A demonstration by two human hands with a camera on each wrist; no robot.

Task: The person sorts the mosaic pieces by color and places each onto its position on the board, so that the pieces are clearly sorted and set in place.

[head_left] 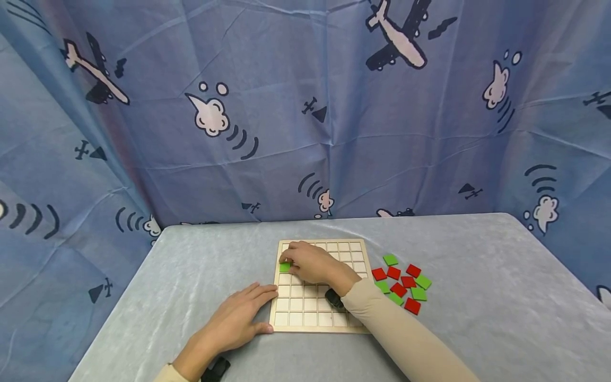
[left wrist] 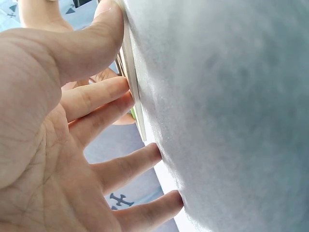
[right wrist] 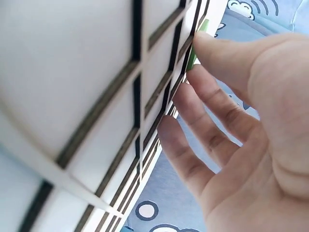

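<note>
A pale wooden grid board (head_left: 310, 305) lies flat on the table. My right hand (head_left: 309, 261) reaches over its left side and pinches a green square tile (head_left: 285, 267) at the leftmost column. In the right wrist view the tile's green edge (right wrist: 192, 58) shows between thumb and index finger, right at the grid, while the other fingers extend beside it. My left hand (head_left: 236, 320) rests by the board's left edge with fingers spread. Its thumb touches near the lower left corner, and in the left wrist view two fingertips (left wrist: 123, 84) meet the board's side.
To the right of the board lie several loose red tiles (head_left: 413, 306) and green tiles (head_left: 418, 294), some close to the board's edge. A grey cloth covers the table (head_left: 496, 297). Behind it hangs a blue curtain (head_left: 286, 106) printed with airplanes.
</note>
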